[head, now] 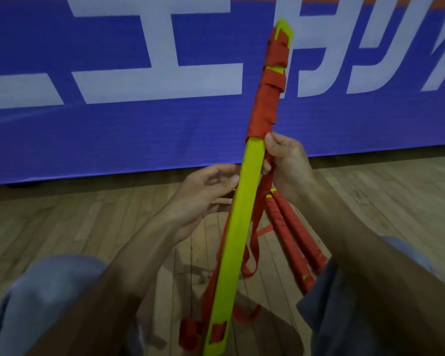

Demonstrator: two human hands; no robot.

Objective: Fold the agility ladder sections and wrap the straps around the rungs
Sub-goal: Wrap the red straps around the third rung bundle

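A stack of yellow-green ladder rungs [238,227] stands tilted between my knees, its top leaning away to the right. Red strap wrapping [269,93] covers its upper half. My right hand [285,163] pinches the red strap [266,181] against the rungs' right edge, just below the wrapping. My left hand [203,194] touches the rungs' left edge with loosely curled fingers. Loose strap loops [251,255] hang down behind the rungs. The lower end shows a slot with strap threaded through it [217,332].
Two strap-wrapped rung bundles [293,242] lie on the wooden floor [75,227] behind my right forearm. A blue banner with white lettering [113,124] stands across the back. My knees in grey-blue trousers [49,291] frame the lower corners.
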